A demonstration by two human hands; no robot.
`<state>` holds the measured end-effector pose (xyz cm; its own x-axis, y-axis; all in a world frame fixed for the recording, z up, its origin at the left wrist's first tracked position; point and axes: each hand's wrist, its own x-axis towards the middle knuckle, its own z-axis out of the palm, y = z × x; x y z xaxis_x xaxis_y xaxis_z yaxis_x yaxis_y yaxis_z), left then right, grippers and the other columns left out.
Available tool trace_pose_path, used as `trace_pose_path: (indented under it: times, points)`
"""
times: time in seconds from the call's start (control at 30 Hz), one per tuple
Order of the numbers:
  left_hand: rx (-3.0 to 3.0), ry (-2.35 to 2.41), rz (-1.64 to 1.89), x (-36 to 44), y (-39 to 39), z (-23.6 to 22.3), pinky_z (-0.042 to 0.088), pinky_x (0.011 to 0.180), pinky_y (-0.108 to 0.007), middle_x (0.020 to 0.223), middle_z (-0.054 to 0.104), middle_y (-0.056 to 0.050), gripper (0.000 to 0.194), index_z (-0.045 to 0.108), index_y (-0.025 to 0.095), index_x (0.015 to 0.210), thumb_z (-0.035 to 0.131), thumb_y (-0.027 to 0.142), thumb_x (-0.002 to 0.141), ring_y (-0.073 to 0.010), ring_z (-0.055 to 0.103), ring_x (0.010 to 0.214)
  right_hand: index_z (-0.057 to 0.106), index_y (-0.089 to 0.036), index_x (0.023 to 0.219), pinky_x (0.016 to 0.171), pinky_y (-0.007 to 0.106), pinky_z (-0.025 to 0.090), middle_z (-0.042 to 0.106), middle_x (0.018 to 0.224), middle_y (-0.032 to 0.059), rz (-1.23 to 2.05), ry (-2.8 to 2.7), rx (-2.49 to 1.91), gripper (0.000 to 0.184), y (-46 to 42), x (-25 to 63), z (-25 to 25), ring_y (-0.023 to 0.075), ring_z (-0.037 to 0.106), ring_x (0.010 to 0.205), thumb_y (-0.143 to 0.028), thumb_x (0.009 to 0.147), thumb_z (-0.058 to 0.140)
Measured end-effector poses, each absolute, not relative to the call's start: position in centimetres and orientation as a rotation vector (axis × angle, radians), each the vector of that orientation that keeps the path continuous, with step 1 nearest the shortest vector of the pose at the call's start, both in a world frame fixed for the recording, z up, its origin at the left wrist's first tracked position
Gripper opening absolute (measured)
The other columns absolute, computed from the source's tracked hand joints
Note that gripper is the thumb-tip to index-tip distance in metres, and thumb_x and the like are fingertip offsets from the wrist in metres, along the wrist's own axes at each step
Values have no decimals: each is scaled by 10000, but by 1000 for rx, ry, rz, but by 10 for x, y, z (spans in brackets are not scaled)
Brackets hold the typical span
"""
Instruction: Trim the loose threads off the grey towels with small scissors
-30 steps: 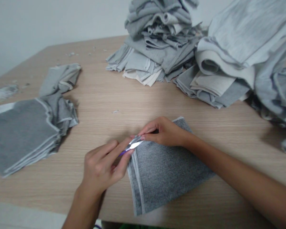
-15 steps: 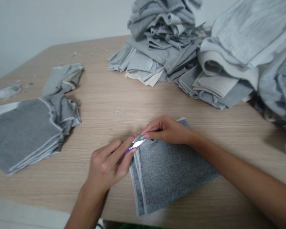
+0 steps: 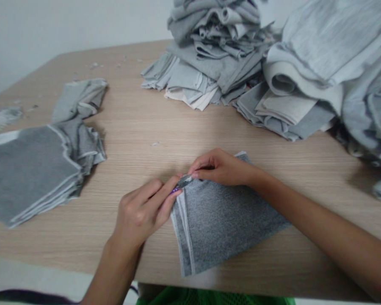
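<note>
A folded grey fabric piece [image 3: 228,220] with pale stitched seams lies flat on the table in front of me. My left hand [image 3: 147,207] is closed around small thread snips [image 3: 184,181], whose metal blades and a bit of purple handle show between thumb and fingers. The blades point right, at the upper left corner of the fabric. There my right hand [image 3: 222,167] pinches the fabric edge between thumb and fingertips, right beside the blade tips. Whether a thread lies between the blades is too small to tell.
Left of my hands lies a stack of grey fabric pieces [image 3: 28,169], with a smaller folded bundle [image 3: 78,99] behind it. Tall heaps of grey cloth [image 3: 216,55] and lighter cloth [image 3: 333,46] stand at the back and right. White scraps [image 3: 4,116] lie on the wooden table [image 3: 130,127].
The whole view has shifted slightly, with things sitting a little higher. The snips have turned, so their blades look darker and less shiny. Both hands keep their grips at the fabric corner.
</note>
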<state>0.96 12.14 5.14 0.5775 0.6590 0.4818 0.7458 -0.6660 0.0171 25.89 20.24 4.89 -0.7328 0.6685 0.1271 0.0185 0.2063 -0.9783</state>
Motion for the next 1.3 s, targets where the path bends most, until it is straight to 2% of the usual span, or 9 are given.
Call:
trace_pose_path:
  times: [0.2,0.43,0.83,1.0,1.3]
  points:
    - [-2606,-1132,-644,10,122,51,493,632,-286,842,639,-3,577,507,229,1444,694,196,899,-136,616,675,773,-109,887,722,265,488,743,791,22,1552,-1958,-660,172,202,258,47,124,628,707,-219,885,640]
    - [-2585,-1099,-615,12,122,52,500,663,-296,867,662,-13,595,473,236,1465,683,199,910,-145,621,698,776,-110,941,780,263,508,774,896,46,1663,-1861,-635,173,204,260,45,128,660,792,-219,869,663]
    - [-2541,-1097,-652,14,123,53,486,621,-279,851,668,-16,442,595,167,1334,690,198,904,-133,627,677,762,-92,916,728,256,468,738,810,35,1703,-1858,-618,192,206,262,48,120,606,725,-254,868,671]
    - [-2542,-1109,-676,13,122,52,491,605,-272,868,670,-11,425,600,191,1327,684,211,910,-126,629,674,761,-94,908,715,247,455,716,770,10,1694,-1853,-592,184,206,262,48,107,589,706,-244,862,665]
    - [-2573,-1108,-740,13,123,50,495,578,-256,867,674,-8,410,615,196,1313,680,193,908,-119,635,673,766,-89,932,751,265,476,751,832,41,1693,-1852,-618,187,207,264,48,122,623,755,-237,863,674]
